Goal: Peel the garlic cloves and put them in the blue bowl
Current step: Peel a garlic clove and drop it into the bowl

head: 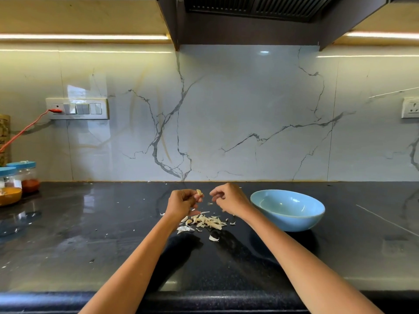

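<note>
Lighting: bright and warm, from light strips (pixel 84 37) under the cabinets at upper left and upper right. Glare: streaks on the glossy wall (pixel 226 109); pale reflections on the dark worktop (pixel 68 223) at left. Shadows: soft, beneath both forearms, lower centre. Distortion: wide-angle bowing at the edges. Sharpness: slightly soft throughout.
</note>
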